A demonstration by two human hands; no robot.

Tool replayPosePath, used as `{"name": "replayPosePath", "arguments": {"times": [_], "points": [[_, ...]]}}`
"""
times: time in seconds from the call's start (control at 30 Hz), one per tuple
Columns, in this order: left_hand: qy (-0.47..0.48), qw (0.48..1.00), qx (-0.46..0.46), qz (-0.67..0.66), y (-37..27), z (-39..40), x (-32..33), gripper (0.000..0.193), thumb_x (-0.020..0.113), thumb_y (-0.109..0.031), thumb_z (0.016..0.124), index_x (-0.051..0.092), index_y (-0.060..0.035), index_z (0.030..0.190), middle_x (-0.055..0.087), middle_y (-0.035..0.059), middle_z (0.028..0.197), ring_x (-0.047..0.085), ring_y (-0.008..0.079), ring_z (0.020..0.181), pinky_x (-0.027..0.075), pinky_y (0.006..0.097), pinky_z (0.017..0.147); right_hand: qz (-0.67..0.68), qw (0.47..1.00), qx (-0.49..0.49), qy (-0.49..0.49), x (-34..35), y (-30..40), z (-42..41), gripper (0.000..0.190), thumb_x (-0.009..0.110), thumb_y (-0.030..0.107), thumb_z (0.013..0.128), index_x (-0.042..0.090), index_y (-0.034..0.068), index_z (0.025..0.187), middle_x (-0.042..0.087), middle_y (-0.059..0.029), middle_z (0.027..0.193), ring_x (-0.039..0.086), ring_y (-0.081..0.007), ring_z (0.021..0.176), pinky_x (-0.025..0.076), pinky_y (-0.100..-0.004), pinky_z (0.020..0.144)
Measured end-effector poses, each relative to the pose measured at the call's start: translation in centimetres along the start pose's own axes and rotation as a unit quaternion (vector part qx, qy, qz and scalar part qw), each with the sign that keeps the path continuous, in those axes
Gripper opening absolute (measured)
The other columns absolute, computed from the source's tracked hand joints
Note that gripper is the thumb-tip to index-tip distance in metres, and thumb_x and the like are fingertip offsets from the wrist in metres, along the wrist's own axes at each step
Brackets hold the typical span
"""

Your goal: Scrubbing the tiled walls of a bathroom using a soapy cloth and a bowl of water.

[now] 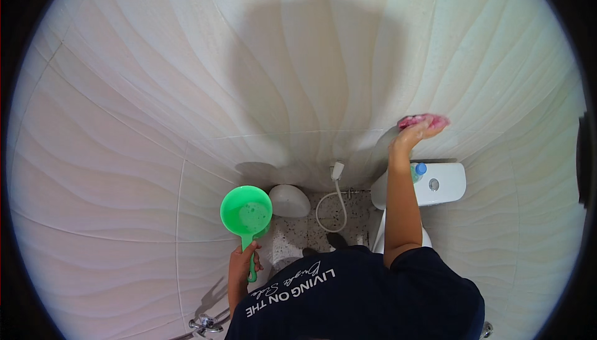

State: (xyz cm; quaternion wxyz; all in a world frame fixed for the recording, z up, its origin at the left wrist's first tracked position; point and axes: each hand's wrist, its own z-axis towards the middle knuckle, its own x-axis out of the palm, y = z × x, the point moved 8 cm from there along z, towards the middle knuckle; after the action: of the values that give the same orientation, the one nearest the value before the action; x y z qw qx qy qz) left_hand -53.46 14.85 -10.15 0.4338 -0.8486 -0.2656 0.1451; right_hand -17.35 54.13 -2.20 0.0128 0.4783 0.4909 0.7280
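My left hand point(246, 260) grips the handle of a green plastic dipper point(247, 212), which holds some sudsy liquid. The dipper is held out in front of the left wall, above the floor. Out to the right, my right hand point(416, 134) presses a pink cloth or sponge point(429, 120) against the wavy-patterned wall tiles point(471, 83). Foam shows on that hand and wrist. Below the right forearm stands a white toilet cistern point(445, 184). A clear bottle with a blue cap point(420, 169) sits on it, partly hidden by the forearm.
A white bidet sprayer point(337, 171) hangs on the wall with its hose looping down. Beside the dipper is a white rounded bin or fixture point(289, 201). A metal tap point(205, 324) juts from the left wall. The speckled floor point(326, 209) shows between my feet and the wall.
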Motion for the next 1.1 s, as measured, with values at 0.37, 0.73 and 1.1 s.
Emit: {"name": "replayPosePath", "arguments": {"times": [0.37, 0.73, 1.1], "points": [[0.010, 0.999, -0.037, 0.031, -0.9, -0.7, 0.7, 0.030, 0.059, -0.029, 0.086, 0.056, 0.0001, 0.089, 0.047, 0.0029, 0.053, 0.045, 0.0124, 0.037, 0.045, 0.0283, 0.042, 0.198, 0.781, 0.593, -0.010, -0.2, -19.1, -18.9, 0.035, 0.035, 0.033, 0.085, 0.039, 0.022, 0.052, 0.038, 0.0012, 0.046, 0.043, -0.0194, 0.045, 0.040, -0.0495, 0.057], [0.000, 0.999, -0.042, 0.035, -1.3, -0.9, 0.5, 0.032, 0.059, -0.031, 0.086, 0.056, -0.0001, 0.090, 0.047, 0.0018, 0.053, 0.044, 0.0112, 0.037, 0.045, 0.0277, 0.042, 0.306, 0.834, 0.456, 0.053, -6.5, -17.6, -6.1, 0.017, 0.036, 0.027, 0.089, 0.048, 0.016, 0.091, 0.058, -0.0059, 0.078, 0.053, -0.0196, 0.054, 0.048, -0.0364, 0.051], [-0.013, 0.995, -0.066, 0.070, -2.1, -1.4, 1.1, 0.032, 0.059, -0.032, 0.086, 0.056, -0.0007, 0.089, 0.047, 0.0013, 0.052, 0.044, 0.0105, 0.037, 0.045, 0.0270, 0.042, 0.037, 0.847, 0.530, -0.019, -11.3, -23.4, -9.4, 0.024, 0.033, 0.039, 0.090, 0.045, 0.020, 0.099, 0.045, -0.0001, 0.059, 0.034, -0.0155, 0.038, 0.032, -0.0323, 0.036]]}}
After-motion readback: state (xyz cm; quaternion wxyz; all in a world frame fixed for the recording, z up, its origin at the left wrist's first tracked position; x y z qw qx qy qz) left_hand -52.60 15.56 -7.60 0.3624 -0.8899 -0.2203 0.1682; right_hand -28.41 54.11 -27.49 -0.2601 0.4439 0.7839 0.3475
